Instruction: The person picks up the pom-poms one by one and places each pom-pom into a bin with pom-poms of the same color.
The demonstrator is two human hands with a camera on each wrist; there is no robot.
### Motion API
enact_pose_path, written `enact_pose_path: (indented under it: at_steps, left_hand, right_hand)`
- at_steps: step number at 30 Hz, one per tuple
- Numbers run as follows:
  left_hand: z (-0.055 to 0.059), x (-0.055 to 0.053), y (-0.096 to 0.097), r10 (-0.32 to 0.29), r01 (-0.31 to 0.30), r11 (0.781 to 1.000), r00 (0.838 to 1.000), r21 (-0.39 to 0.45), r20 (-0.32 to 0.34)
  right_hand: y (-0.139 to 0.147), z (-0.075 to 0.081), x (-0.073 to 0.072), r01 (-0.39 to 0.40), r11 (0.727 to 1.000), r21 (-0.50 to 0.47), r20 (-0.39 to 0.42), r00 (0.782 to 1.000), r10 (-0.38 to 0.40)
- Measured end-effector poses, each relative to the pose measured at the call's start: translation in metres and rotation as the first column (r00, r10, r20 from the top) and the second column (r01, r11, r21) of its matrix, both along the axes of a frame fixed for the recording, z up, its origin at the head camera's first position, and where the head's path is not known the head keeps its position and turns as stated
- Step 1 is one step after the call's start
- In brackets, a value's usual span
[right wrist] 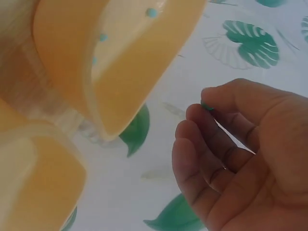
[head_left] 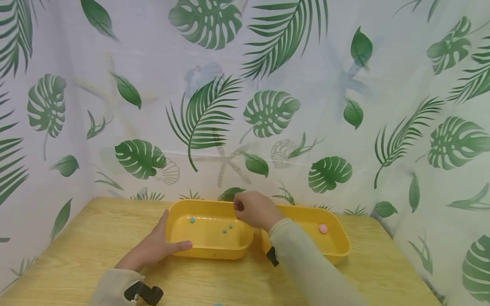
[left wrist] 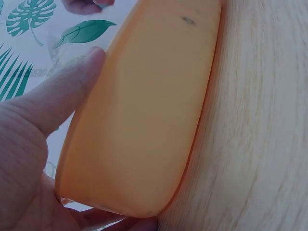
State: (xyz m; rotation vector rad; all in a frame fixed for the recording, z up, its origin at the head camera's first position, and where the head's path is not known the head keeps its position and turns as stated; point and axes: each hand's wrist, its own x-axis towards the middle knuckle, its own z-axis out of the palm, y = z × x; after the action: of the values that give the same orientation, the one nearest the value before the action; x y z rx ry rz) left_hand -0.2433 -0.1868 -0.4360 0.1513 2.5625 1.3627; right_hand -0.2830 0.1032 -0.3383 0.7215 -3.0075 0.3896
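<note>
Pinching a small blue-green piece between thumb and index fingertip, the right grip is raised at the neighbouring ends of the two trays; the piece is mostly covered by the fingers, and its full shape cannot be told. The remaining fingers of that hand are bent and lie close together.

The left grip clasps the left end of the left yellow tray, thumb along the front rim and the other fingers round the end wall. This tray sits upright. Inside it are three blue-green balls: a larger ball towards the left and two smaller balls near each other, right of the middle.

The right yellow tray stands just beside it, a narrow gap between, and contains one pink ball towards its right end. Both trays rest on a wood-grain bench. A blue item is cut off at the lower edge of the head view. Black devices are worn at both wrists, over pale sleeves. Behind the bench hangs a white backdrop printed with green leaves.
</note>
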Motion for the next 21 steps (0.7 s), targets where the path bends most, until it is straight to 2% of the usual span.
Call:
enact_pose_path:
  at_steps: [5,7,9,12,15,21]
  left_hand:
    - [0.000,0.000,0.000,0.007,-0.007,1.000,1.000,0.009,0.002]
    - [-0.001,0.000,0.000,0.012,-0.012,1.000,1.000,0.015,0.003]
    - [-0.001,0.000,-0.001,0.017,-0.017,1.000,1.000,0.024,0.001]
    - [-0.001,0.001,-0.001,0.027,-0.027,0.999,1.000,0.035,0.003]
    - [-0.002,0.001,-0.001,0.035,-0.036,0.999,0.999,0.041,0.006]
    - [-0.003,-0.001,-0.002,0.035,-0.034,0.999,0.999,0.037,-0.006]
  right_hand:
    - [-0.014,-0.009,-0.029,-0.020,0.993,0.114,0.066,0.998,0.012]
    - [-0.020,-0.016,-0.041,-0.042,0.982,0.186,0.064,0.998,0.030]
    - [-0.027,-0.024,-0.053,-0.072,0.958,0.277,0.060,0.997,0.058]
    - [-0.038,-0.036,-0.066,-0.112,0.901,0.420,0.046,0.994,0.102]
    - [-0.050,-0.044,-0.072,-0.132,0.855,0.501,0.076,0.991,0.108]
    - [-0.069,-0.046,-0.067,-0.076,0.847,0.526,0.110,0.994,0.021]
